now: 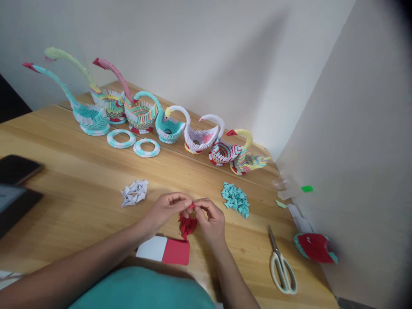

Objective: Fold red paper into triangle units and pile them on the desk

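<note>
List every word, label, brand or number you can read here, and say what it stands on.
None can be read.
Scissors: no brand shows.
Phone: screen dark.
Red paper and white paper: plain.
Paper swans: coloured patterns only, no writing.
Green tag on the wall: too small and blurred to tell.
Both hands, left hand and right hand, pinch a plain red piece.

I'm looking down at a home craft corner: a pale wooden table (80, 180) pushed into the meeting of two plain white walls (225, 51). A row of modular paper swans (144, 116) lines the back edge, with piles of folded paper pieces (236, 198), scissors (281, 264) and a phone (16, 168) lying about.
</note>
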### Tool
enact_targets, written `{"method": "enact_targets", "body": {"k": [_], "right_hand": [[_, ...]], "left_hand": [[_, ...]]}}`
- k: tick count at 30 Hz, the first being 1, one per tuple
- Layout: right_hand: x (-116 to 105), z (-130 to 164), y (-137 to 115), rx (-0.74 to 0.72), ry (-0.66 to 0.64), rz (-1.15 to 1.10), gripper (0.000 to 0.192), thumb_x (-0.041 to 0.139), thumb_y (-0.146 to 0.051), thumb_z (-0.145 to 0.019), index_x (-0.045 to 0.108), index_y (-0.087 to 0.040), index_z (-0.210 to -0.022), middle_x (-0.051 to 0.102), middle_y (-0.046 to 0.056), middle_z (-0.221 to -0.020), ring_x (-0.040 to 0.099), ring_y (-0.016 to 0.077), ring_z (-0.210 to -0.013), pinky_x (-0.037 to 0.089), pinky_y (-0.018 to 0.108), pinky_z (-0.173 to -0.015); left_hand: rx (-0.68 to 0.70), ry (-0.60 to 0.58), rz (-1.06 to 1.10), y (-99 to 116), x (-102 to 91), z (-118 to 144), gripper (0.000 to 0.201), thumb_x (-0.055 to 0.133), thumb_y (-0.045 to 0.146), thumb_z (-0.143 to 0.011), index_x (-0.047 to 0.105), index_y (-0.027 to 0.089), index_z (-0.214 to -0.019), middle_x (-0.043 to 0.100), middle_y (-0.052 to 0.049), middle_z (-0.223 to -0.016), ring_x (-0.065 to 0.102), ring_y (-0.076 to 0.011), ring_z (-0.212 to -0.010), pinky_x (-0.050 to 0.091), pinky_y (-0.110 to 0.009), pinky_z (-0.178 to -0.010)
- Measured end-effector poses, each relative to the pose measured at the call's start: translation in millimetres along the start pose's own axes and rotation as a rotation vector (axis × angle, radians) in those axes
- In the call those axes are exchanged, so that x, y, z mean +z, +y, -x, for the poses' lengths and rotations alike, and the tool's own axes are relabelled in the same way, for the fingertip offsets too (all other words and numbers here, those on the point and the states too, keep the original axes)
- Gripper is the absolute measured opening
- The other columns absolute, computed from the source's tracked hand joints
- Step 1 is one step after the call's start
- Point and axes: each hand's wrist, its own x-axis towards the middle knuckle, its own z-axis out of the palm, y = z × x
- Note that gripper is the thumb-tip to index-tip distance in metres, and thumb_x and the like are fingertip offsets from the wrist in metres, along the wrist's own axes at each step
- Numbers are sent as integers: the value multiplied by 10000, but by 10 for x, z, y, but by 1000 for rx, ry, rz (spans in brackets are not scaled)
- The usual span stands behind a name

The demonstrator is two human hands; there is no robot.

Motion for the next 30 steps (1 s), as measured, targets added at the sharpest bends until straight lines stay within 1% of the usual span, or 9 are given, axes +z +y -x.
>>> {"method": "enact_targets", "body": {"k": [3, 7, 9, 12, 15, 17, 21, 26, 30], "right_hand": [[-14, -4, -9, 27, 9, -12, 106, 589, -189, -841, 695, -203, -842, 698, 33, -790, 649, 163, -725, 509, 278, -687], [-51, -8, -39, 146, 5, -108, 165, 590, -283, -864, 695, -187, -948, 720, 50, -815, 664, 171, -726, 519, 279, -670], [-69, -16, -44, 176, -26, -148, 188, 609, -325, -858, 705, -184, -937, 728, 52, -801, 665, 177, -707, 520, 289, -659], [-83, -28, -31, 180, -66, -146, 150, 663, -327, -823, 724, -190, -838, 733, 38, -758, 658, 174, -674, 510, 288, -650], [-82, -26, -11, 157, -54, -111, 116, 683, -300, -810, 729, -195, -792, 728, 24, -729, 651, 166, -658, 495, 277, -638], [-79, -18, -4, 127, -43, -95, 106, 682, -290, -816, 730, -198, -796, 723, 19, -721, 647, 161, -650, 488, 269, -626], [-74, -6, -12, 76, -25, -83, 101, 681, -285, -824, 730, -200, -801, 716, 13, -714, 644, 156, -636, 486, 265, -613], [-61, -12, -30, 62, -16, -89, 85, 692, -271, -815, 729, -202, -781, 718, 10, -699, 648, 154, -621, 490, 260, -603], [-55, -11, -41, 30, -6, -54, 96, 686, -268, -823, 726, -199, -769, 718, 13, -686, 651, 154, -608, 493, 257, -591]], "left_hand": [[105, 56, -126, -41, 20, 0, 239, 701, 309, -714, 673, 137, -878, 703, -30, -769, 622, -153, -691, 484, -255, -656], [312, 127, -448, -59, 21, 22, 178, 631, 224, -791, 712, 167, -939, 750, -47, -872, 673, -176, -791, 502, -261, -730], [422, 125, -582, -43, 11, 39, 177, 616, 194, -818, 724, 181, -957, 762, -44, -893, 687, -171, -792, 503, -252, -746], [575, 84, -731, -21, -6, 60, 189, 599, 160, -849, 725, 199, -983, 768, -37, -908, 697, -164, -791, 496, -236, -736], [690, 67, -838, -19, -20, 74, 193, 593, 159, -873, 714, 200, -1018, 767, -41, -909, 698, -160, -785, 491, -228, -715], [727, 94, -891, -20, -26, 84, 173, 598, 182, -884, 709, 186, -1017, 766, -48, -888, 696, -159, -760, 489, -228, -694], [760, 156, -973, -3, -25, 99, 156, 581, 251, -911, 710, 164, -913, 752, -46, -778, 679, -154, -674, 474, -231, -631], [858, 158, -1039, 38, -18, 100, 270, 488, 295, -962, 699, 151, -878, 719, -38, -683, 641, -147, -599, 455, -245, -590], [910, 148, -1042, 55, -15, 104, 281, 469, 279, -972, 692, 146, -865, 717, -39, -682, 635, -147, -599, 453, -256, -596]]}}
